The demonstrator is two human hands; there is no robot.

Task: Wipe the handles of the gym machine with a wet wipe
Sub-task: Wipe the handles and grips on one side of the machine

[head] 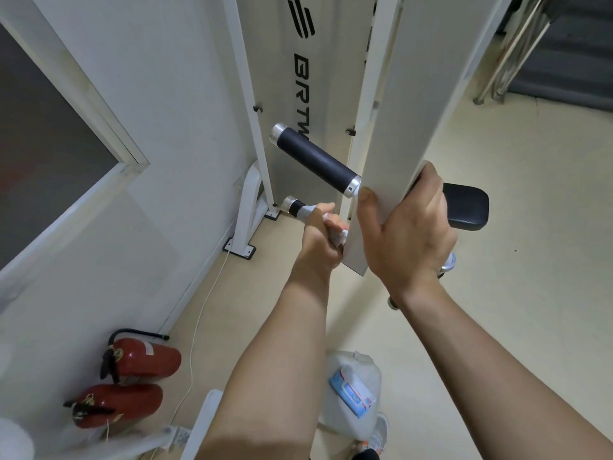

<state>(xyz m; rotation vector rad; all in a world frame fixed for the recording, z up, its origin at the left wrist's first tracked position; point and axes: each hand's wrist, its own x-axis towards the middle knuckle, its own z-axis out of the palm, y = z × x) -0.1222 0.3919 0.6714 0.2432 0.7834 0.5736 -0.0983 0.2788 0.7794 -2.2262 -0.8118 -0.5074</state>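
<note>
My left fingers [335, 224] curl round the soft, damp wet wipe [306, 212], wrapping it on the rigid lower handle [295, 206] beneath them, while my right fingers [428, 195] clamp the stiff machine arm [391, 127] beside.

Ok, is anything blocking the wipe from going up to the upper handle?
Nothing visible. The left hand holds the wet wipe around the lower handle; the upper handle is bare above, open space between. The right hand grips the white bar alongside.

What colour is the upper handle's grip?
The upper handle has a black grip between shiny silver end caps; it shows best in the head view.
</note>
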